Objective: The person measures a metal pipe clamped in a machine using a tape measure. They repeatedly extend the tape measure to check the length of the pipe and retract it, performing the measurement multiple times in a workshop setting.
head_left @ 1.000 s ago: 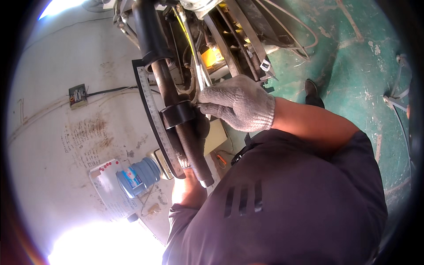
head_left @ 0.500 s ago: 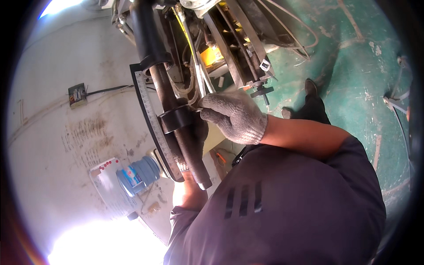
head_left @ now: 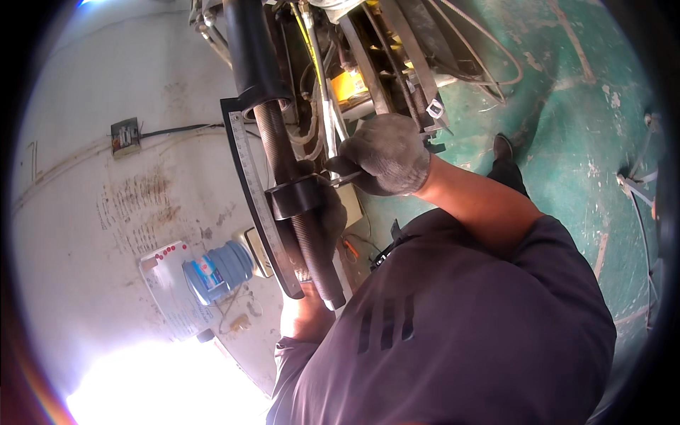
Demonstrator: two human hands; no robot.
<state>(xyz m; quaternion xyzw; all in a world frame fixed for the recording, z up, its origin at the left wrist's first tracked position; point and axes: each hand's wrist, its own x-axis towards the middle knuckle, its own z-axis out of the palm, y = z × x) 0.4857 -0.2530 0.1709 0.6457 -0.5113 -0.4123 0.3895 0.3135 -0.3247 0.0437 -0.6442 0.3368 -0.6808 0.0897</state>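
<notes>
A long threaded rod [head_left: 309, 251] runs out of a black cylinder [head_left: 256, 60], with a thick black collar [head_left: 296, 197] around it. My left hand [head_left: 331, 216], in a dark glove, is closed about the collar from behind; the rod and collar hide most of its fingers. On the collar's right side, my gloved right hand [head_left: 388, 157] pinches a thin metal tool [head_left: 346, 178], its tip at the collar. The tool's exact kind is too small to tell. A graduated scale on a dark bar [head_left: 256, 191] lies alongside the rod on the left.
Machine frame bars [head_left: 365, 60], hoses and a yellow part [head_left: 348, 86] stand beyond my hands. A blue water bottle [head_left: 221, 270] and a white sheet [head_left: 166, 283] are by the marked pale wall [head_left: 78, 234]. Green floor [head_left: 559, 134] lies to the right.
My right hand has turned and shifted slightly right, showing more of the thin tool. The rod, collar and machine appear a little farther right and lower, as the view has moved.
</notes>
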